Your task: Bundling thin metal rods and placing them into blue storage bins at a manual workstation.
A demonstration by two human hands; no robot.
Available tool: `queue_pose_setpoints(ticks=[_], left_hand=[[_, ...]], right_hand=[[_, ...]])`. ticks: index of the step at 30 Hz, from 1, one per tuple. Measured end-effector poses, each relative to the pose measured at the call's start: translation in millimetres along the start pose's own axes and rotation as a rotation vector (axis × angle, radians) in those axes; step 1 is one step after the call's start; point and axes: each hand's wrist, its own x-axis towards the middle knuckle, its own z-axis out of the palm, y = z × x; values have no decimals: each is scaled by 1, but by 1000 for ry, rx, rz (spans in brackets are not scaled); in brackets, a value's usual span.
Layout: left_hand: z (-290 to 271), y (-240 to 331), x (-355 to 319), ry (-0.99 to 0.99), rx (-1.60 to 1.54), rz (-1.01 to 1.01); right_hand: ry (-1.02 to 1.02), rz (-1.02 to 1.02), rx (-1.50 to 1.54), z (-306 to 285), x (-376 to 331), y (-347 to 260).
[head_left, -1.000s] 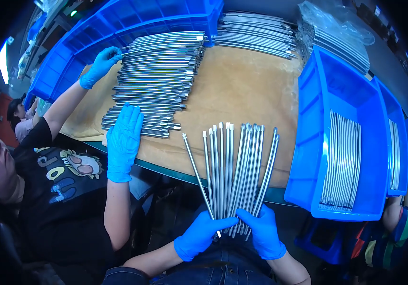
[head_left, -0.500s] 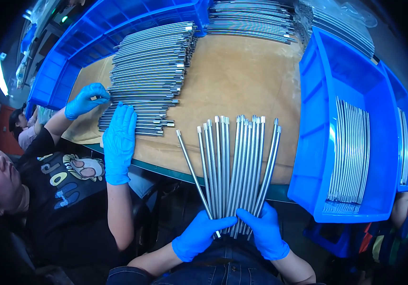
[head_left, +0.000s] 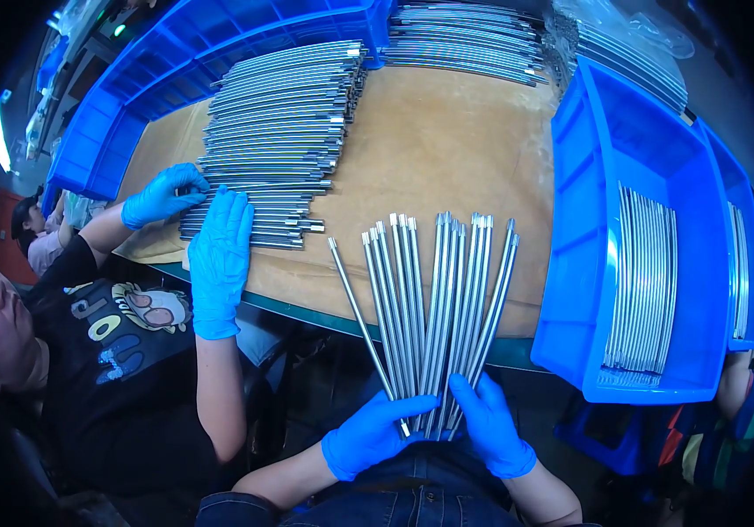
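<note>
Evenly Fanned Rods, Gripped at the Near Ends

Seen from the head camera, the left hand (head_left: 375, 433) and right hand (head_left: 489, 425) both clasp the fanned metal rods (head_left: 434, 303) by their near ends, tips resting on the worktop (head_left: 434, 149) left of the blue bin (head_left: 649, 255), likely for levelling.

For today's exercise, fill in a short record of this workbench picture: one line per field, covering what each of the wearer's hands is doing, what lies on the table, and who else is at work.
left hand: blue glove, grips the near ends of the fanned metal rods
right hand: blue glove, grips the same rod ends
table: tan top, rods fan out over its near edge
rod stack: long pile lying crosswise on the table's left
blue bin: to the right, holds a row of rods
co-worker's hands: blue gloves, resting on the stack's near end
</note>
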Motion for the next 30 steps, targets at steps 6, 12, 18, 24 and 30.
queue_pose_setpoints(ticks=[6, 12, 18, 24, 30], left_hand=[[-1, 1, 2, -126, -53, -7], [-2, 0, 3, -163, -20, -3], [-2, -2, 1, -129, 2, 34], [-4, -4, 2, -171, -11, 60], [4, -1, 1, -109, 12, 51]], right_hand=[[-172, 118, -902, -27, -8, -28], [-41, -526, -1041, -24, -30, -45], [-173, -742, -1440, 2, 26, -72], [-358, -758, -1603, -9, 14, -73], [-172, -892, -1348, -1, 21, -63]])
